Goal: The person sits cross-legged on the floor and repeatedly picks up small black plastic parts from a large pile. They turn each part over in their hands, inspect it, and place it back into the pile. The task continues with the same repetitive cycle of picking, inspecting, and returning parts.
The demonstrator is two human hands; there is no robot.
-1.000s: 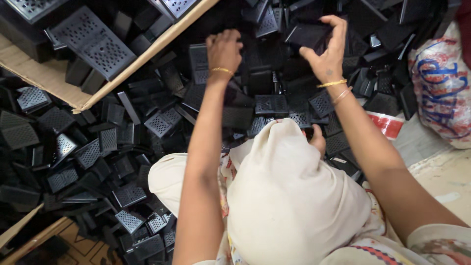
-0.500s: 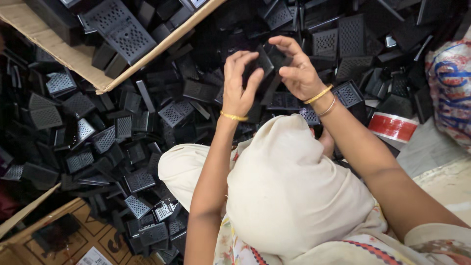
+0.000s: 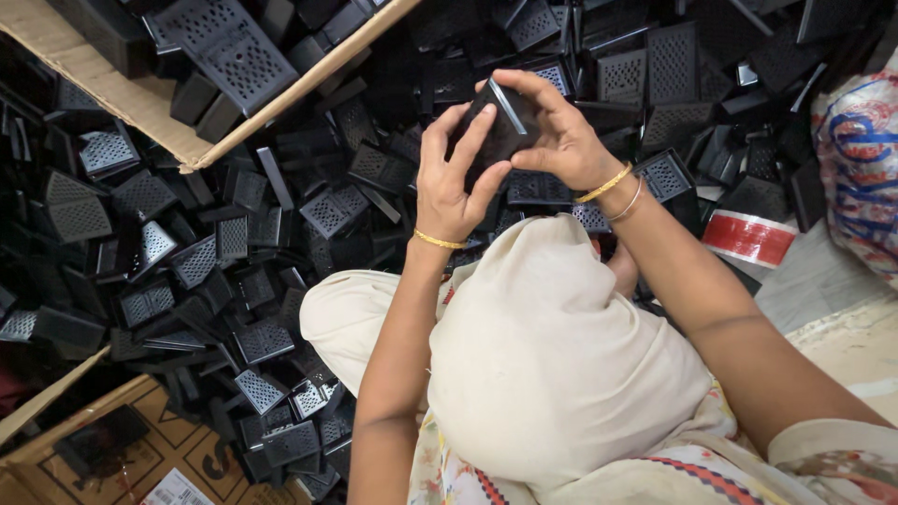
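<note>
A cream cloth (image 3: 552, 374) drapes over the person's lap, nearest the camera. Above it, the left hand (image 3: 454, 182) and right hand (image 3: 557, 140) meet, their fingers (image 3: 477, 140) closed around one black plastic part (image 3: 500, 126) held between them, raised above the heap. Beyond and around the fingers spreads a pile of black grille parts (image 3: 234, 234). Far left of them sits a cardboard box (image 3: 140, 103); to the right lie a red tape roll (image 3: 748, 238) and a printed sack (image 3: 861, 159).

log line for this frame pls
left hand: gripping black part | right hand: gripping same part | part: raised above pile of black grilled parts | cardboard box: upper left, holds more parts
</note>
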